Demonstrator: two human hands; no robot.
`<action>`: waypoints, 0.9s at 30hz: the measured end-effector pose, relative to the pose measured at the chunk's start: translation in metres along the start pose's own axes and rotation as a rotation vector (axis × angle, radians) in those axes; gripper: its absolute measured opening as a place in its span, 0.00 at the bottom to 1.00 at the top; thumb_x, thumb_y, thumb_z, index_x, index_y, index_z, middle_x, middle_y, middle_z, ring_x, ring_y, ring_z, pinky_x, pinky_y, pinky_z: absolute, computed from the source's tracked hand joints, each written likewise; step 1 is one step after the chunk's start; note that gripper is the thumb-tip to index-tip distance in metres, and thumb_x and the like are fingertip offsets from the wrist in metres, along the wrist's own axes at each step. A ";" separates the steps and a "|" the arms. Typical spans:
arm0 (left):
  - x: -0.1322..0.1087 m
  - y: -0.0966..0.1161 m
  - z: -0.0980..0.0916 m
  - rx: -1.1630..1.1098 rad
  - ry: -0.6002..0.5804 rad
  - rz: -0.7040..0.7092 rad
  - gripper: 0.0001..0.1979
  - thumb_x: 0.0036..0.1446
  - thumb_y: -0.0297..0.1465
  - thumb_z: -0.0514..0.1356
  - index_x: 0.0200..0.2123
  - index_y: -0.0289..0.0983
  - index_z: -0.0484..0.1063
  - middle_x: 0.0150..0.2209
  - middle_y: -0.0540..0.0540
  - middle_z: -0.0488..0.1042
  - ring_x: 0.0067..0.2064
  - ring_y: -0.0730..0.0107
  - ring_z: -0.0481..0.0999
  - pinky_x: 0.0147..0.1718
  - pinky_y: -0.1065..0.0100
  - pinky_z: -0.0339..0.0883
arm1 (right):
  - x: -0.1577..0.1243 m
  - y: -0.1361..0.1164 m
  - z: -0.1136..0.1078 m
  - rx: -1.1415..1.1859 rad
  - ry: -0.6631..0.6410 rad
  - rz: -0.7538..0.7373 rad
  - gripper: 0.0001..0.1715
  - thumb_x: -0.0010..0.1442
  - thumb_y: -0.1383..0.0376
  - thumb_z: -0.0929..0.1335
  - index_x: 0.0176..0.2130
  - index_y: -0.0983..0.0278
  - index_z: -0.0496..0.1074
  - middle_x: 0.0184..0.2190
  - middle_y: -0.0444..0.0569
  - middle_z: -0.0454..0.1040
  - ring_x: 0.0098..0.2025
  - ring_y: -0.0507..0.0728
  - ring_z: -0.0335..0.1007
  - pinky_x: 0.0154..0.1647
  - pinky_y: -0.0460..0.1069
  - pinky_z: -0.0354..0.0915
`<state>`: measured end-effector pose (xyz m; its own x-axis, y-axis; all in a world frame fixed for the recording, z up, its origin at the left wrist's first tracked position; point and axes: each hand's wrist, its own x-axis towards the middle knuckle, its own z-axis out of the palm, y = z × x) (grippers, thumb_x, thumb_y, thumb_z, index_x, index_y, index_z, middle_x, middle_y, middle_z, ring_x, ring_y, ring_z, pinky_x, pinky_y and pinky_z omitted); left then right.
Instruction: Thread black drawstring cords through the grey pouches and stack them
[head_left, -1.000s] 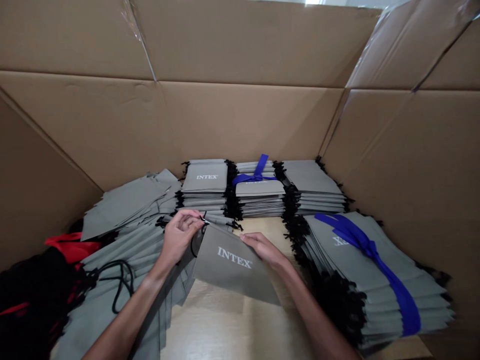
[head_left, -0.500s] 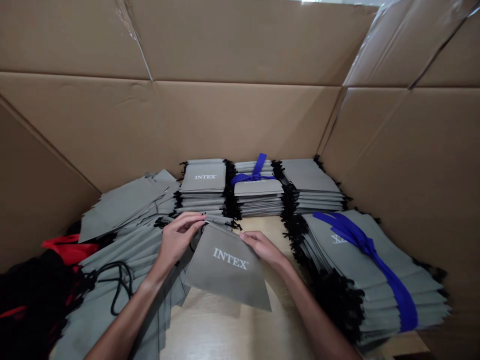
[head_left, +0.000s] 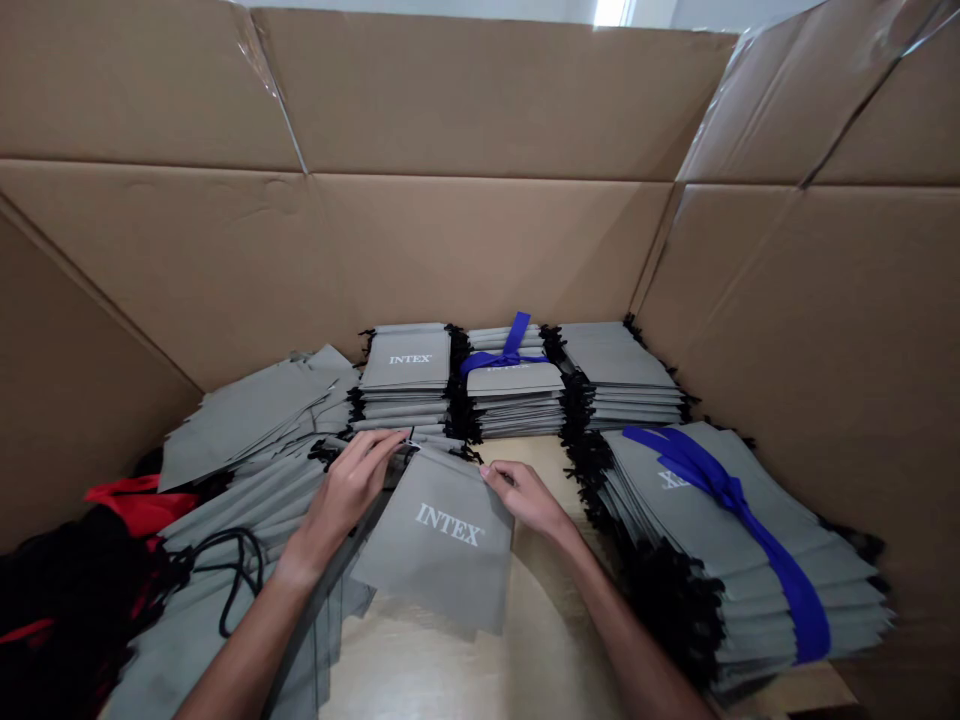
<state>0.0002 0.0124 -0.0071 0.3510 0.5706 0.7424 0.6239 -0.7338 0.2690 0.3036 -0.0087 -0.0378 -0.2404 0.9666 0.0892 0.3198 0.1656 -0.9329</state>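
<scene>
Pinching the grey pouch [head_left: 442, 560] by opposite top corners in left hand [head_left: 355, 482] and right hand [head_left: 523, 494], at lower centre of the frame, probably light and limp, so best held along that top edge.

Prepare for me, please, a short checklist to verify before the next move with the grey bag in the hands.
1. Right hand pinches the top right corner of the grey bag: ok.
2. Left hand has a firm grip at the top left corner: cannot tell; the fingers hide what they pinch.
3. White print on the bag faces the viewer and is readable: ok.
4. Blue ribbon lies tied over the near right stack: ok; tightness cannot be judged.
5. Loose bags at back left lie with even edges: not ok.
</scene>
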 end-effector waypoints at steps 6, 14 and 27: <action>0.003 0.002 0.003 -0.005 0.033 -0.021 0.14 0.77 0.31 0.58 0.58 0.45 0.82 0.48 0.42 0.87 0.47 0.57 0.86 0.49 0.59 0.81 | -0.003 -0.004 0.002 -0.200 0.098 -0.088 0.28 0.73 0.46 0.62 0.26 0.58 0.62 0.27 0.44 0.69 0.32 0.56 0.63 0.36 0.49 0.55; 0.003 0.005 0.007 0.013 0.043 0.001 0.16 0.76 0.31 0.60 0.61 0.44 0.81 0.50 0.42 0.87 0.49 0.56 0.86 0.52 0.57 0.80 | -0.002 0.000 0.007 -0.272 0.147 -0.106 0.26 0.74 0.49 0.62 0.27 0.58 0.63 0.28 0.45 0.70 0.33 0.57 0.64 0.38 0.50 0.57; 0.004 0.019 0.009 -0.048 0.088 0.025 0.15 0.75 0.29 0.61 0.59 0.46 0.83 0.54 0.43 0.87 0.54 0.56 0.87 0.57 0.54 0.80 | -0.001 0.003 0.007 -0.263 0.143 -0.108 0.26 0.74 0.50 0.63 0.26 0.58 0.64 0.28 0.46 0.71 0.32 0.58 0.62 0.36 0.50 0.56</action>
<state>0.0198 0.0042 -0.0044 0.3017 0.5190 0.7998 0.5810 -0.7652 0.2773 0.2981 -0.0108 -0.0436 -0.1604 0.9552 0.2487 0.5296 0.2959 -0.7950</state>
